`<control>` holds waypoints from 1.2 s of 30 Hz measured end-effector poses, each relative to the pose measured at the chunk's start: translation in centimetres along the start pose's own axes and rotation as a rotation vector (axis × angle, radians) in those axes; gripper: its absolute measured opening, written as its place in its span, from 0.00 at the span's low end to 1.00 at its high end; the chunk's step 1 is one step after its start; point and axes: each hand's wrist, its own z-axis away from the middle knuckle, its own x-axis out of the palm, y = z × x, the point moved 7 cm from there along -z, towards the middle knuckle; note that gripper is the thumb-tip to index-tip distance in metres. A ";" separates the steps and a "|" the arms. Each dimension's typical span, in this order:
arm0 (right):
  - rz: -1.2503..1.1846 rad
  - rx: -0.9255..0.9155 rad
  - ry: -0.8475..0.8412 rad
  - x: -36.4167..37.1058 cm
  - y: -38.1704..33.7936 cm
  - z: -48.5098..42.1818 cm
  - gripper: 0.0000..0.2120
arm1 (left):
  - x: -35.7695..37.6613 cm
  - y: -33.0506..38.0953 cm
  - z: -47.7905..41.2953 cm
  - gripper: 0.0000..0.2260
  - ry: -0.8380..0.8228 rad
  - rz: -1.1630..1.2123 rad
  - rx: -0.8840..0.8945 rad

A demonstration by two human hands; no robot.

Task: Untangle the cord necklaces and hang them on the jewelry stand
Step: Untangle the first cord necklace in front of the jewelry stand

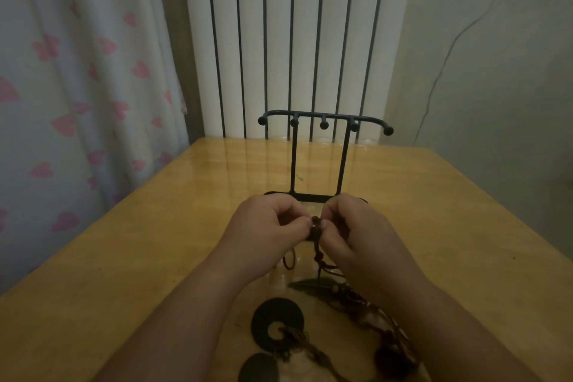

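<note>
Closest, below the wrists, dark pendants lie on the glossy wooden table (148, 257): a flat oval pendant (259, 367) and a ring-shaped disc (263, 316), both matte; a slim leaf-shaped piece (313, 284) lies by the right wrist, and brown knotted cord with beads trails beside the right forearm; how the strands cross there is too dim to tell. From that heap the cord necklaces (319, 257) rise to the hands; the left hand (266, 226) and right hand (356, 232) are drawn together, each pinching the same small knot or bead, held just above the table. Straight beyond the knuckles stands the jewelry stand (293, 161): thin black metal, two upright posts, a crossbar running left to right with ball-tipped pegs (324, 125); its base sits just behind the hands, neither plainly nearer. Every peg is bare, so I judge the untangling unfinished; hanging will call for a lift forward and up.
</note>
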 end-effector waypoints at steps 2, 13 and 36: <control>-0.004 -0.014 0.006 -0.1 -0.1 0.0 0.03 | 0.3 0.0 0.0 0.07 -0.025 0.033 -0.006; 0.017 -0.022 -0.068 0.4 -0.4 0.2 0.04 | 0.4 -0.5 -0.1 0.07 -0.036 0.060 -0.014; -0.100 -0.057 0.064 0.0 -0.7 0.2 0.07 | 0.5 -0.7 0.0 0.09 0.057 0.167 -0.011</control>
